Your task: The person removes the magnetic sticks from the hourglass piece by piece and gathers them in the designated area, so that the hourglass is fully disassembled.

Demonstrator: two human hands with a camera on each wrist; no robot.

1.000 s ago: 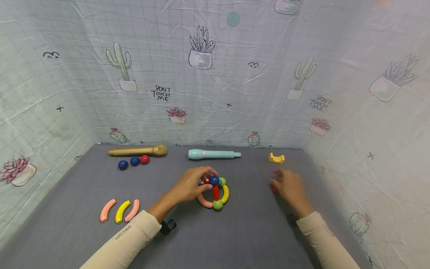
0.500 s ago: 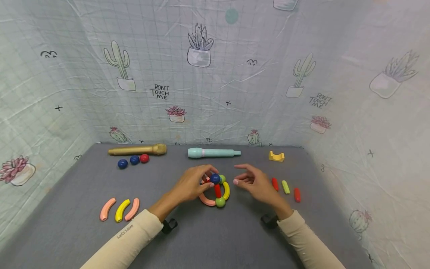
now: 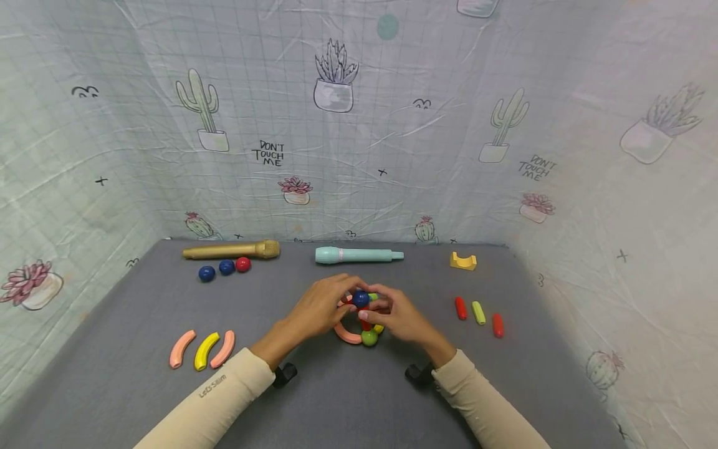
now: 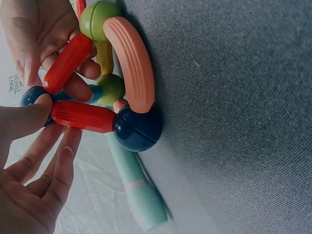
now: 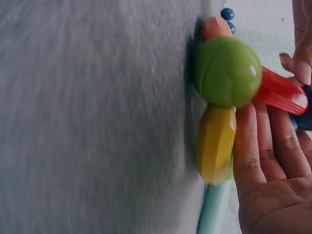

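A pyramid of magnetic balls and rods stands mid-table. My left hand [image 3: 324, 307] pinches the blue ball [image 3: 361, 299] at its top between thumb and fingers. Red rods [image 4: 83, 117] and a blue rod [image 4: 90, 93] slope down from that ball. Around the base run a curved peach rod [image 4: 132, 63], a yellow rod [image 5: 216, 146], green balls [image 5: 227, 71] and a dark blue ball [image 4: 138, 128]. At the pyramid's right side is my right hand [image 3: 401, 317], its fingers spread around the upper part near a red rod. Whether they press on it is unclear.
Curved rods [image 3: 207, 351] lie at left, short straight rods [image 3: 478, 312] at right. Along the back are a gold microphone [image 3: 231, 250], a mint microphone [image 3: 359, 255], loose balls [image 3: 227, 267] and a yellow cradle-shaped block [image 3: 463, 261]. Printed cloth walls surround the grey table.
My right hand has left the red rod at the right and moved left to the pyramid. My left hand keeps its hold on the blue ball.
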